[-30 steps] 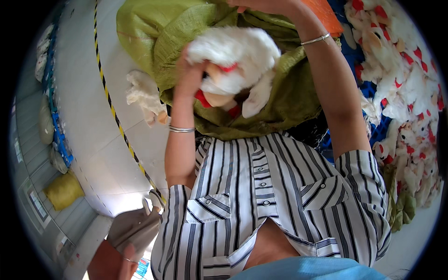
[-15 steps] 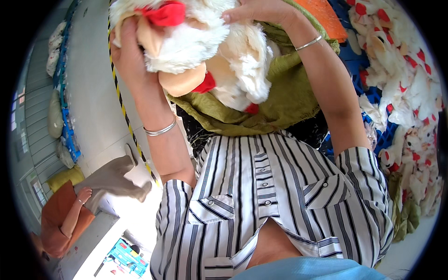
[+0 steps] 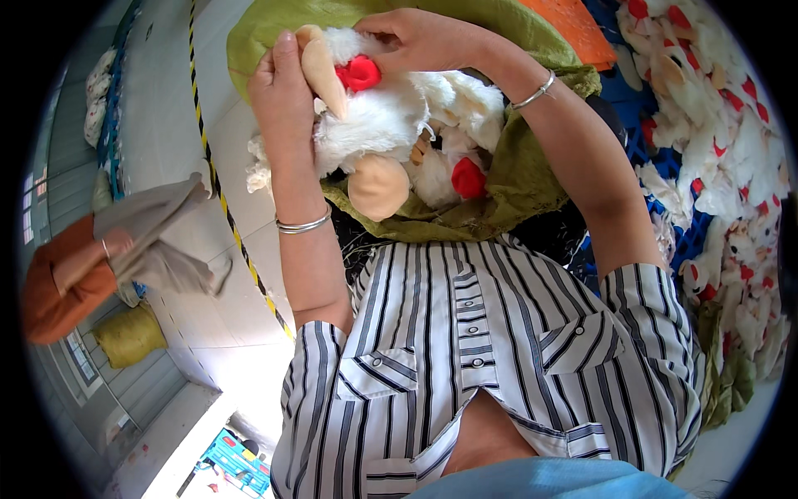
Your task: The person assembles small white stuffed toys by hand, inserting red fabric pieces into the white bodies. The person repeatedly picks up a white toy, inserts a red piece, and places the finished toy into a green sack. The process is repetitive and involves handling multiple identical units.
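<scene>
A limp white plush toy (image 3: 374, 125) with beige felt-like pads and a red bow-like piece (image 3: 360, 74) is held up over my lap. My left hand (image 3: 284, 87) is closed on its left side, beside a long beige flap (image 3: 322, 71). The fingers of my right hand (image 3: 422, 40) pinch the white fur just above the red piece; their tips are partly hidden. Under the toy, a round beige pad (image 3: 378, 187) and another red piece (image 3: 468, 178) show among more white plush. An olive-green cloth sack (image 3: 524, 170) lies around and beneath the plush on my lap.
Many white plush pieces with red parts (image 3: 723, 158) are heaped at the right on blue plastic crates (image 3: 692, 237). An orange sheet (image 3: 573, 32) lies at the top right. Black-and-yellow tape (image 3: 223, 191) runs along the floor at the left. A person in an orange top (image 3: 71, 274) walks beyond it.
The plush has come lower and been turned, so the beige flap and red piece face up. My right hand moved left and down onto the fur. The other person moved farther up the picture.
</scene>
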